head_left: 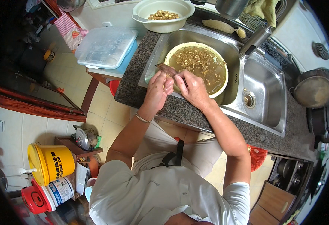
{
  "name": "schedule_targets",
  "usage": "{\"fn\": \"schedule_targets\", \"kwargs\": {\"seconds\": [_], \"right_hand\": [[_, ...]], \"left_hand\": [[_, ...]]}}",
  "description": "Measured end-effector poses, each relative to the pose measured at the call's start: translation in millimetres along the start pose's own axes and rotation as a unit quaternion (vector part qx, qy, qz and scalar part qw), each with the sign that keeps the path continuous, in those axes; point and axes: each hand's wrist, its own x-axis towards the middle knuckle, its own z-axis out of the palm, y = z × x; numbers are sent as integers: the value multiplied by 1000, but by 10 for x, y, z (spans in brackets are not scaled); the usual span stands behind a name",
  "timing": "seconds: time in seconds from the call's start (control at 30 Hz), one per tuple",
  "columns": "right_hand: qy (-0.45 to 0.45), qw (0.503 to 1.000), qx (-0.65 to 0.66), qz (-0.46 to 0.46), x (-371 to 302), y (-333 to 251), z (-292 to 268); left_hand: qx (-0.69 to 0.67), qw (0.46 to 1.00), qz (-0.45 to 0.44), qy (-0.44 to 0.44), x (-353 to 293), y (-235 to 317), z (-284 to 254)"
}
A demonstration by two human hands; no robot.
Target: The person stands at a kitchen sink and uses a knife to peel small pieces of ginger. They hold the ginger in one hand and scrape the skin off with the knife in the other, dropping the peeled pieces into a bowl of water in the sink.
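Observation:
My left hand (158,90) is closed at the near-left rim of a pale yellow basin (225,83). A small yellowish-brown root-like piece (167,75) shows between its fingers, mostly hidden. My right hand (193,88) meets it from the right, thumb and fingers closed on a knife. The knife's flat, brownish blade (167,69) points left, above my left fingers; its handle is hidden. The basin sits in the sink's left bowl, holding murky brown water (194,75) with floating peel scraps and pale bits.
A white colander-like tub (136,17) with cut root pieces (163,15) stands behind on the counter. The faucet (255,41) rises right of the basin, beside the second sink bowl (269,97). A loofah-like brush (222,27) lies behind the sink. A lidded blue box (106,48) stands left.

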Motion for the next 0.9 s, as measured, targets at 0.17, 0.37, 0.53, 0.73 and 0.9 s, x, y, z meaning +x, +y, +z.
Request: {"fn": "schedule_targets", "kwargs": {"seconds": [0.17,0.37,0.53,0.73,0.9], "right_hand": [[-7,999,-39,-29,-15,50,34],[18,996,-83,-6,21,49,35],[34,998,-40,16,29,21,6],[14,1000,16,3,2,16,-8],[6,998,-60,-14,28,48,-6]], "left_hand": [[36,999,0,20,-11,15,51],[34,998,28,34,-12,16,125],[-42,999,3,29,-15,-26,153],[12,1000,9,15,-8,-6,152],[-14,1000,-14,4,-8,-42,49]]}}
